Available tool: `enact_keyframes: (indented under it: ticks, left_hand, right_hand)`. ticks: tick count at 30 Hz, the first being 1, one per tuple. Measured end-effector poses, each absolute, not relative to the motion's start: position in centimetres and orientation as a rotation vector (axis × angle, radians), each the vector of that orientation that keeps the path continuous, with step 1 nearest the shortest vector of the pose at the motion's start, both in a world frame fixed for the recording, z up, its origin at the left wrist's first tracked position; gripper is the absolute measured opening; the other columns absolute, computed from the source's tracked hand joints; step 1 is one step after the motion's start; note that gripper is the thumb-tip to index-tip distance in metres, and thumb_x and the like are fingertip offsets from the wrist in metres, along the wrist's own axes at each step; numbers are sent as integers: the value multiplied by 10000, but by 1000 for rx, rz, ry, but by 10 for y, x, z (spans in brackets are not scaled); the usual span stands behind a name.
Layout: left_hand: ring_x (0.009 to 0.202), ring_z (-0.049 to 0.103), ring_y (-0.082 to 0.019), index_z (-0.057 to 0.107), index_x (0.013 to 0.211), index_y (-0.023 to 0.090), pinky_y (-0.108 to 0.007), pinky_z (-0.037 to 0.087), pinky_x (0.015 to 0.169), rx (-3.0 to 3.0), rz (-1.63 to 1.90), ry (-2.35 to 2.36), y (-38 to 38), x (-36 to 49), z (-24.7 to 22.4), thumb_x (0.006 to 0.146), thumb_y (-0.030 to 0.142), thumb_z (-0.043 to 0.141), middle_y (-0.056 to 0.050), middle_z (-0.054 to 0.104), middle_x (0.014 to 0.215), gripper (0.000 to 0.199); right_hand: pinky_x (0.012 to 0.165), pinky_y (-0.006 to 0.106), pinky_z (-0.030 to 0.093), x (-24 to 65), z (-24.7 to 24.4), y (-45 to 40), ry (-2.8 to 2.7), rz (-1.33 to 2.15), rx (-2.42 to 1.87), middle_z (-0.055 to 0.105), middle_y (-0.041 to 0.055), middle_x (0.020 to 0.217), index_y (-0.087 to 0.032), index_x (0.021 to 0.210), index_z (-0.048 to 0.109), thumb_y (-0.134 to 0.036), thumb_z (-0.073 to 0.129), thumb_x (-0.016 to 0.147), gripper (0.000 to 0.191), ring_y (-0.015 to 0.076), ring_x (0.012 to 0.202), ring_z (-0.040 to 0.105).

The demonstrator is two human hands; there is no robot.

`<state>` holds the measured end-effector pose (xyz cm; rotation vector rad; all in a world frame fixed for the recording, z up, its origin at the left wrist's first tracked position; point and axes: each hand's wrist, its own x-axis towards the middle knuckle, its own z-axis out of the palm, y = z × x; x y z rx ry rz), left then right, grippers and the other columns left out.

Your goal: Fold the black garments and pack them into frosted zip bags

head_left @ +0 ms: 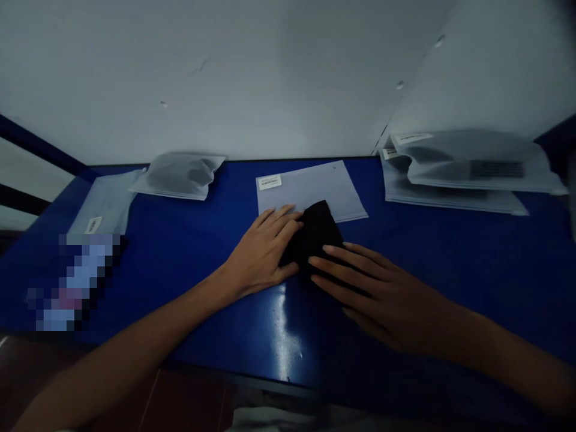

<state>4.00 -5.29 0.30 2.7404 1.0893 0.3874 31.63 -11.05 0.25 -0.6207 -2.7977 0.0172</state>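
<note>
You worked at a blue table, and the black cloth lay folded on it, near the middle, with its far end over the near edge of a white pouch that carried a small label. Your left hand was against the left side of the cloth, and your right hand had its fingertips on the near right part. The grip of both hands was open: the left fingers were close together, the right ones a little spread, and neither hand pinched the cloth. It seemed to me that you were pressing or smoothing the cloth. If it had to be lifted, the next move would call for fingers under one edge. Farther left lay a grey pouch and a flat pouch, and on the right was a stack of pouches. A blurred patch hid something at the left.
</note>
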Motion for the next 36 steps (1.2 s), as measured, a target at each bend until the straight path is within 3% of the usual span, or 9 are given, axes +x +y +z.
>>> enact_keyframes:
  ticks: [4,7,10,13,19,23,26,33,36]
  left_hand:
    - [1408,516,-358,501,1396,109,-609,354,1215,2740,418,1041,-53,39,6,915,504,632,-223,511,1522,636]
    - [1405,517,-361,485,1448,108,-620,355,1205,2764,476,942,-52,36,5,963,593,568,-223,513,1519,691]
    - [1418,505,-341,463,1493,124,-564,411,1182,2788,498,811,-51,36,3,1006,565,528,-203,514,1528,659]
    - [1399,531,-309,423,1538,164,-520,457,1158,2783,489,797,-51,38,3,1061,499,462,-166,529,1527,585]
    - [1439,502,-270,273,1627,218,-453,505,1147,2704,464,983,-51,38,1,1100,304,371,-129,437,1609,543]
    - [1512,410,-261,301,1613,208,-488,434,1217,2712,472,999,-49,35,-4,1077,169,342,-114,475,1586,539]
    - [1480,462,-244,389,1568,206,-465,472,1191,2719,511,1056,-47,34,-6,1096,204,361,-104,519,1558,473]
    - [1329,626,-242,564,1423,145,-441,516,1149,2869,565,1091,-41,29,-7,1098,382,439,-125,658,1407,421]
    - [1320,634,-237,586,1401,156,-442,519,1144,2888,569,1091,-41,29,-7,1109,317,406,-110,683,1373,378]
  right_hand:
    - [1229,528,363,315,2,-112,-2694,26,-665,462,115,1597,-98,1502,487,-313,566,1011,542,303,1525,331]
    - [1140,545,459,317,1,-111,-2545,9,-717,612,190,1399,-63,1285,637,-376,673,949,460,350,1408,478]
    - [1002,528,556,320,0,-107,-2430,-72,-817,638,235,1230,-69,1020,671,-432,751,883,396,383,1251,588]
    - [874,457,613,323,-1,-102,-2394,-192,-945,626,248,1184,-82,927,637,-348,744,891,289,363,1135,647]
    - [970,487,589,330,3,-97,-2460,-413,-1001,683,219,1193,-80,980,634,-136,656,927,80,352,1142,676]
    - [1006,480,578,332,7,-99,-2477,-500,-1056,695,186,1253,-48,1337,577,-78,634,935,408,335,1187,670]
    - [1022,478,574,333,10,-98,-2540,-551,-1014,676,206,1308,-38,1446,508,8,610,913,545,349,1244,645]
    - [1050,507,560,334,9,-94,-2613,-505,-831,652,237,1337,-35,1383,563,56,571,910,482,379,1321,591]
    - [1063,492,557,334,6,-95,-2603,-407,-885,566,251,1454,-67,1438,523,53,552,925,528,368,1405,513]
